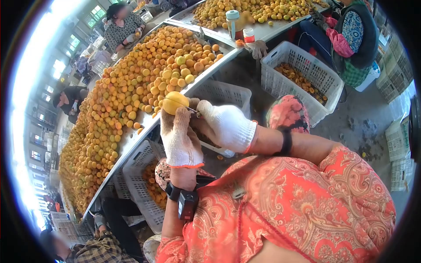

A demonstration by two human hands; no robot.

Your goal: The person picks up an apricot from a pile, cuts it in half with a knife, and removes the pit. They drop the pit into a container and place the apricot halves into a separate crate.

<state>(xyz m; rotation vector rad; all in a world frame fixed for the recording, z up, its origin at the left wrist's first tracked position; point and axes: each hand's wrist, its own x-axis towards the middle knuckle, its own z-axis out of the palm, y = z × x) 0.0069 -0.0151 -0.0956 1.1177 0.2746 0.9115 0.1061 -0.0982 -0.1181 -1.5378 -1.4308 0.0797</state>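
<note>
An orange-yellow apricot (174, 104) is held up in the fingers of my left hand (182, 142), which wears a white knit glove. My right hand (228, 125), gloved the same way, is closed on a small thin metal tool (192, 110). The tool's narrow end meets the side of the apricot, and its grip is hidden in the right fingers. Both hands are close together in front of the edge of a metal table (142, 136). On that table lies a large heap of apricots (127, 87).
White plastic crates (240, 94) stand below the table. A crate (267, 65) at right and another (131, 171) at left hold halved apricots. A lidded bottle (232, 22) and a red jar (248, 36) stand on the table corner. Other people sit around the tables.
</note>
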